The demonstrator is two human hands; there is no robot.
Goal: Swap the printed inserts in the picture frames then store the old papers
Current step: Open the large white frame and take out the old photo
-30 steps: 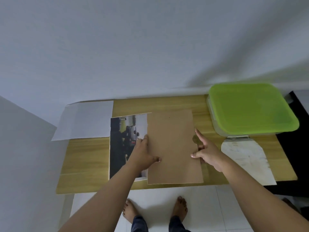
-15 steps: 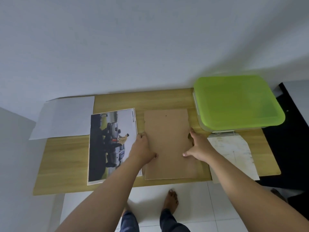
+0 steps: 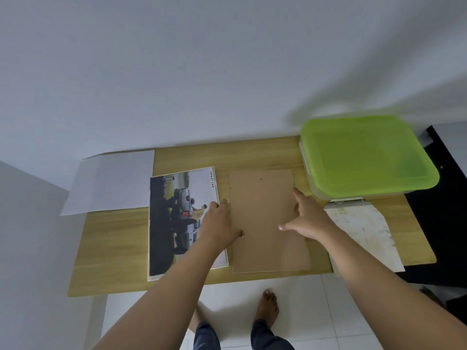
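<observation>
A brown backing board (image 3: 265, 198) lies flat in the middle of the wooden table (image 3: 113, 238). My left hand (image 3: 219, 221) rests on its left edge, fingers curled over the rim, thumb on the board. My right hand (image 3: 305, 218) presses its right edge with fingers spread. Left of the board lies a printed car picture (image 3: 171, 215) marked "SMART CAR". A blank white sheet (image 3: 111, 180) lies at the table's far left corner. A worn white paper (image 3: 364, 228) lies at the right.
A clear box with a green lid (image 3: 366, 155) stands at the back right of the table, over the top of the worn paper. A black surface (image 3: 439, 223) adjoins the table on the right. My bare feet (image 3: 267, 306) stand on white tiles below the front edge.
The brown board has slid right, off the car picture, which now shows in full. Both hands stay at the board's side edges. The view has shifted.
</observation>
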